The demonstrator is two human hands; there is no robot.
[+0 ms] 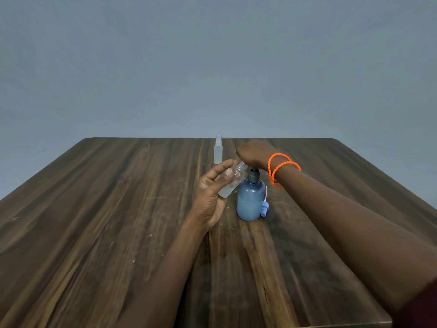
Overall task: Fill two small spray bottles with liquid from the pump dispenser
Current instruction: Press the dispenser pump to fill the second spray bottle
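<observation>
An uncapped spray bottle is gripped in the left hand and tilted, its mouth held at the top of the blue pump dispenser, which stands mid-desk. The dispenser's pump head is pressed under the right hand. A second, capped spray bottle stands beyond the dispenser; a blue spray cap lies just beside its base.

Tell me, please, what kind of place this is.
Probably a plain indoor room set up for a tabletop task, though not certain: a dark wooden table against a bare grey wall, holding only a blue pump dispenser and small spray bottles.
</observation>
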